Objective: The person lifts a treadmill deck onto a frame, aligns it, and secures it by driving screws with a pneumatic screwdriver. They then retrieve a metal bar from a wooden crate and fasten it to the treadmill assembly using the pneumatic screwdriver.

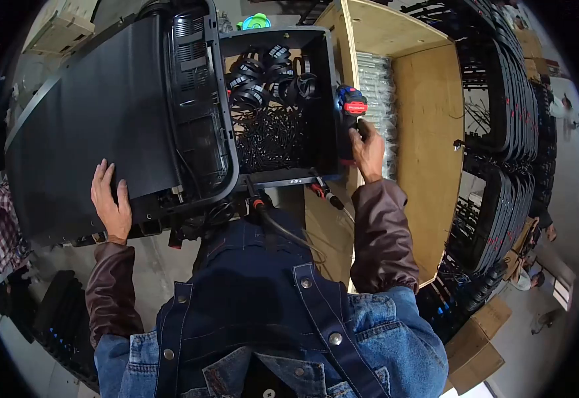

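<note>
My left hand rests with its fingers apart on the black belt surface of a large framed unit, near its lower edge. At the right side of the black bin, my right hand is closed on a dark power tool with a red-labelled battery. The tool's far end is hidden. Inside the bin lie several black rings and a pile of small black screws or fasteners.
A wooden crate with clear-wrapped parts stands to the right. Two tools with red parts and hoses hang below the bin. Black frames are stacked beyond the crate. Cardboard boxes lie lower right. Other people appear at the edges.
</note>
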`<state>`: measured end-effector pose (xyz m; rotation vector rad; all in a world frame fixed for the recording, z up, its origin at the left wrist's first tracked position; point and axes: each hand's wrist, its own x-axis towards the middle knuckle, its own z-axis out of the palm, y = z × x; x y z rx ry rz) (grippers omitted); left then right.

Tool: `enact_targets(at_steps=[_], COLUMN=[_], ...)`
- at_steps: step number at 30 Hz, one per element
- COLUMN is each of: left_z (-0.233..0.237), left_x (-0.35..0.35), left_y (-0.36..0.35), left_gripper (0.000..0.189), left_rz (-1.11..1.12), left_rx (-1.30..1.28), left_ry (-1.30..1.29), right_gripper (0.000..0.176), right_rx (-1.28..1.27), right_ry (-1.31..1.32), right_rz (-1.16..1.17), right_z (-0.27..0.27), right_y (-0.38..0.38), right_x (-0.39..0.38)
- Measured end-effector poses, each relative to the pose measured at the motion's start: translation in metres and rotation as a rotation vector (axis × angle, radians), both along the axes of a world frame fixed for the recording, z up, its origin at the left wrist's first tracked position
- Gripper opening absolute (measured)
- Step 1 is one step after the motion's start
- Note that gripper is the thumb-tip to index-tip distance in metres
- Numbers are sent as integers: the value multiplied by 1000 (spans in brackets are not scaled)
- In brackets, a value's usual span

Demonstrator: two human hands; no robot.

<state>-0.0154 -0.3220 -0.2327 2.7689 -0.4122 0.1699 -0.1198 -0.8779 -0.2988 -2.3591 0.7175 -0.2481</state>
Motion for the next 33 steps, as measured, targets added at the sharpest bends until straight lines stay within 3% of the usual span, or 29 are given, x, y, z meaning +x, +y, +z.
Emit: enact_targets(at_steps=[1,3,5,6,7,10,12,13,14,15,16,19,21,22,23,24,25,27,29,31,33], left_z=[0,0,2,3,2,10,15,14,10,11,10,6,4,3,5,9,13,19,14,3,-30], left_x=[0,2,1,1,1,4,4,3,4,3,3,2,1,1,1,1,-5,-23,-60,-97,-131], left_y=[0,0,0,-1,-2,-5,-7,-5,-1,-1,2,7,11,16,21,23,34,60,101,142,184], left_gripper=[39,39,39,40,39,39,41,41,42,42,42,42,40,39,38,32,32,28,22,18,16], left_rz=[1,1,-8,-4,-14,-33,-41,-26,-31,-20,-25,-31,-8,-49,-95,-126,-124,-87,-77,-27,-29], left_rx=[8,21,3,16,4,-34,-53,-51,-58,-40,-35,-100,-130,-170,-208,-249,-263,-640,-635,-624,-589], left_ry=[-1,-5,-11,-12,-14,-24,-41,-43,-36,-23,-28,-38,-36,-31,-27,-69,-76,75,95,313,540], right_gripper=[30,27,22,19,25,57,56,56,49,49,36,48,48,47,45,43,38,35,40,45,45], right_rx=[-33,220,933,1064,995,1087,948,991,977,819,870,538,501,636,627,616,436,304,103,228,350], right_ry=[-45,-9,222,274,412,421,50,132,22,16,97,112,49,-43,79,193,45,-211,352,-283,-529], right_rz=[42,-50,-13,4,-28,-525,-465,-561,-621,-587,-611,-507,-482,-529,-596,-668,-595,-421,-541,-466,-422], right_z=[6,70,92,81,55,-30,-113,-98,-121,-127,-134,-123,-145,-149,-146,-139,-129,-52,41,81,129], right_y=[2,43,93,112,127,155,147,146,147,140,132,131,121,123,117,111,110,135,147,167,173], right_x=[-11,-27,-83,-106,-134,-178,-192,-163,-157,-152,-146,-133,-140,-142,-144,-147,-156,-158,-172,-193,-209])
